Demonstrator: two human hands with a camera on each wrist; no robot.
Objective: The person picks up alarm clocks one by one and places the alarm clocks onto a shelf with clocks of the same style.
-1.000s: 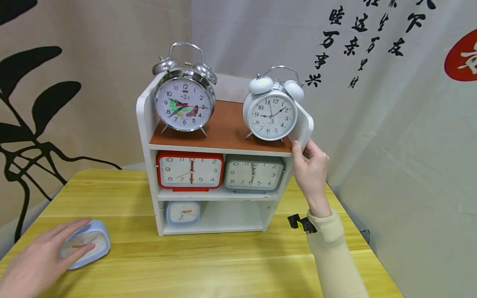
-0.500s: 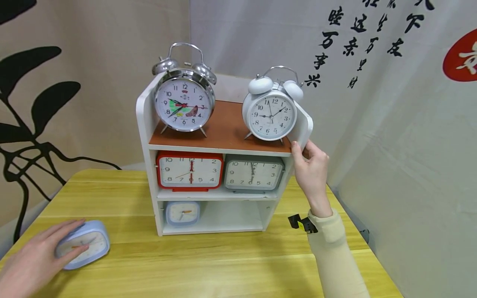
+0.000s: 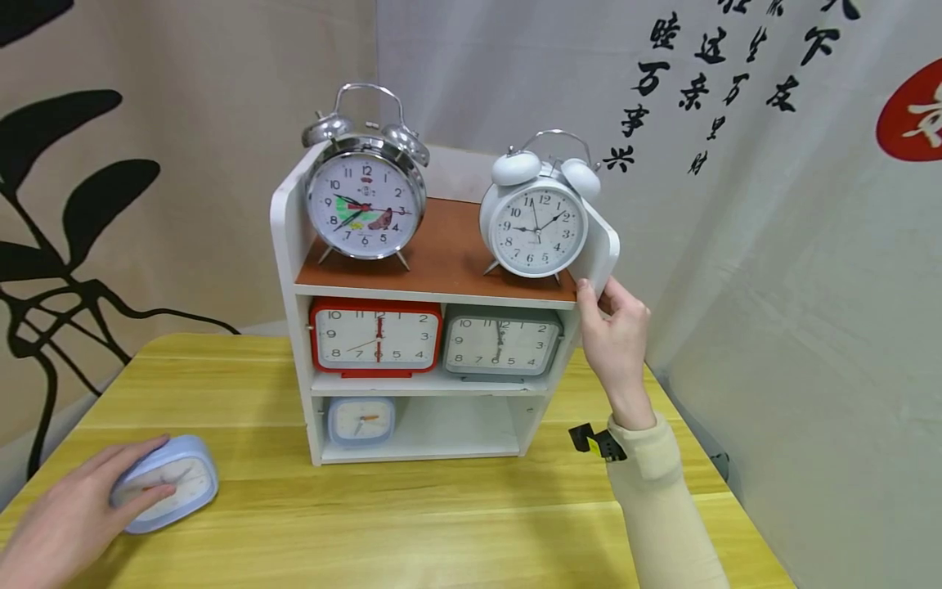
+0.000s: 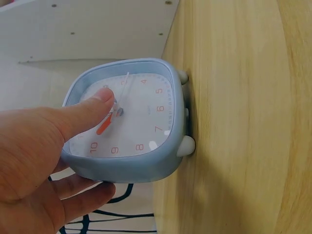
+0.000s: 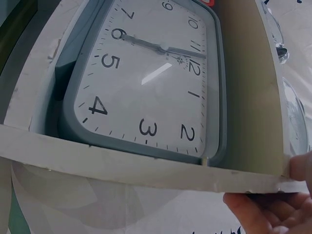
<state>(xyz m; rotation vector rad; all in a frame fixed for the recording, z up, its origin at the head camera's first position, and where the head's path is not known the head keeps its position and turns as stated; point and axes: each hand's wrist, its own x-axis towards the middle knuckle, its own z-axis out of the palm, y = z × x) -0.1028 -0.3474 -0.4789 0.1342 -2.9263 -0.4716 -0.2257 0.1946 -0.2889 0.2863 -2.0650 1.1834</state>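
Note:
My left hand (image 3: 81, 507) holds a small light-blue alarm clock (image 3: 195, 483) on the table, left of a white shelf (image 3: 434, 459). In the left wrist view, the thumb lies across the clock face (image 4: 141, 122) and other fingers reach behind the case; its round feet are on the wood. My right hand (image 3: 618, 339) pinches the shelf's right side panel (image 3: 599, 245) at the top board's front corner. Beside that hand, a white twin-bell alarm clock (image 3: 537, 229) stands on the brown top. The grey clock (image 5: 156, 83) fills the right wrist view.
A silver twin-bell clock (image 3: 364, 204) stands at the top left of the shelf. Below it sit a red clock (image 3: 377, 339) and the grey one. Another light-blue clock (image 3: 361, 421) occupies the bottom left. A curtain with black lettering (image 3: 710, 45) hangs behind the yellow wooden table (image 3: 412, 532).
My left hand has slid slightly left on the blue clock, and its thumb now covers less of the face. The clock and my right hand have hardly moved.

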